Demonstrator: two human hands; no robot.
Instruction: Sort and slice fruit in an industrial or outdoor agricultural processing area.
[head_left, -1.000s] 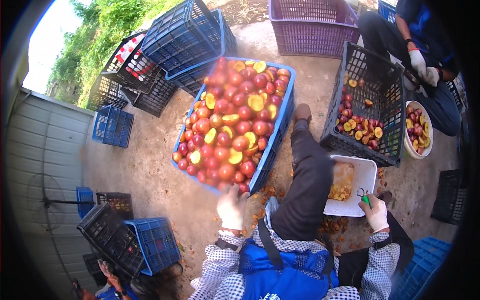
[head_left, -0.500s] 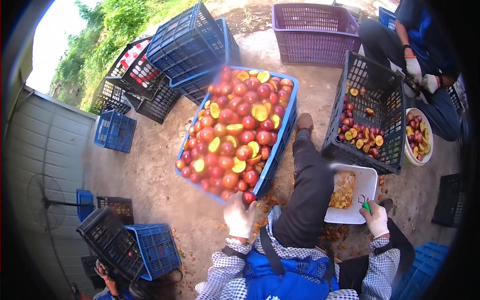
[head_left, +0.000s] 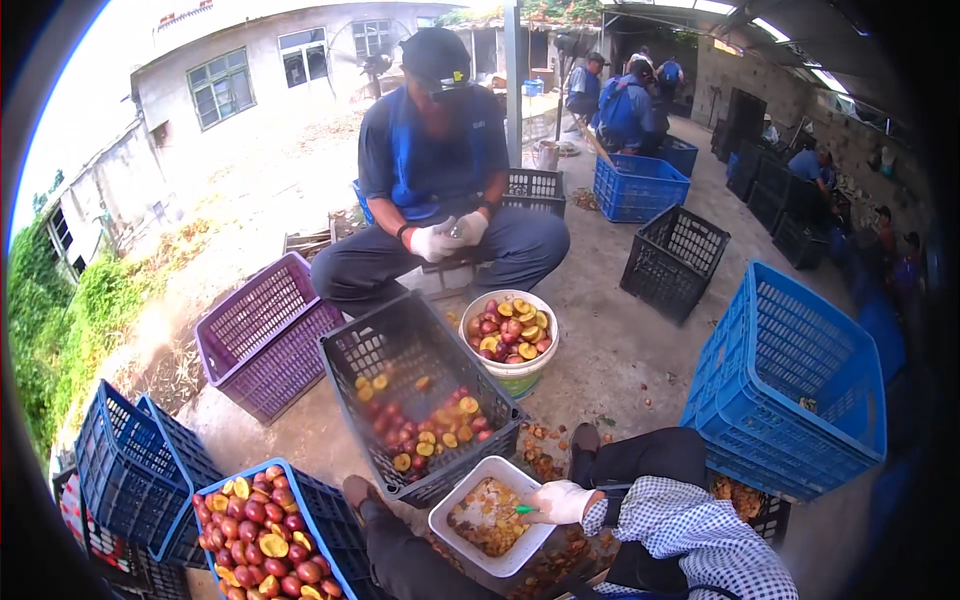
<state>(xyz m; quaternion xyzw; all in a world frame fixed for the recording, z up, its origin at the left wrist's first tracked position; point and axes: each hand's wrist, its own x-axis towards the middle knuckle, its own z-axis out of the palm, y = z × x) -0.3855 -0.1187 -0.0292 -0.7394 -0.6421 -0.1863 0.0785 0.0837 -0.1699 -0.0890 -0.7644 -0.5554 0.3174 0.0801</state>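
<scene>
My right hand (head_left: 560, 503), in a white glove, is closed around a small green-handled tool (head_left: 524, 510). It hovers at the right rim of a white tub (head_left: 447, 515) that has wet orange-yellow fruit scraps (head_left: 487, 510) in its bottom. The tool's tip cannot be made out now. My left hand is outside the picture. At the lower left, a blue crate (head_left: 328, 560) is heaped with red plums (head_left: 262, 545), some cut to show yellow flesh. Beyond the tub, a black crate (head_left: 350, 352) holds more whole and cut plums (head_left: 430, 435).
A white bucket (head_left: 512, 384) of cut plums stands by the black crate. Behind it sits a co-worker (head_left: 430, 170) with white-gloved hands together. A purple crate (head_left: 268, 335) and stacked blue crates (head_left: 140, 470) stand left, a large blue crate (head_left: 790, 385) right. Scraps litter the floor near my feet.
My view has swung right and up, toward the co-worker. My left hand, earlier at a plum by the blue crate's near corner, has left the picture. My right hand still holds the green-handled tool.
</scene>
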